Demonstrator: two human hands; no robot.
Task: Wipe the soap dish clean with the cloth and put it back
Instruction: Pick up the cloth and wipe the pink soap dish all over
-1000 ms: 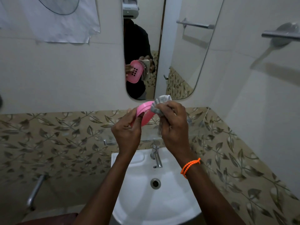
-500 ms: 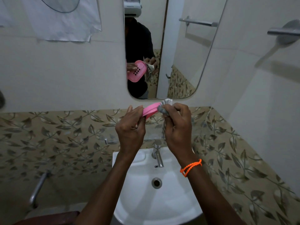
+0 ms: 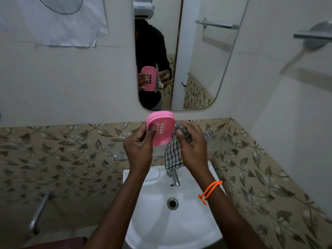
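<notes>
A pink oval soap dish [image 3: 161, 131] with a grid of drain holes is held up in front of the wall, above the sink, its flat face turned toward me. My left hand [image 3: 139, 147] grips its left edge, thumb on the face. My right hand [image 3: 191, 143] is closed on a checked grey cloth [image 3: 173, 155], bunched against the dish's right edge with the rest hanging down toward the tap. The mirror [image 3: 197, 60] reflects the dish, the cloth and both hands.
A white sink [image 3: 190, 221] with a chrome tap [image 3: 175, 177] and a moulded soap recess [image 3: 152, 174] lies below my hands. A towel bar [image 3: 312, 35] sticks out of the right wall. A metal pipe [image 3: 38, 212] runs at the lower left.
The dish has turned from edge-on to face-on toward me and sits slightly lower. The cloth has slid from the dish's top rim to its right side and now hangs down.
</notes>
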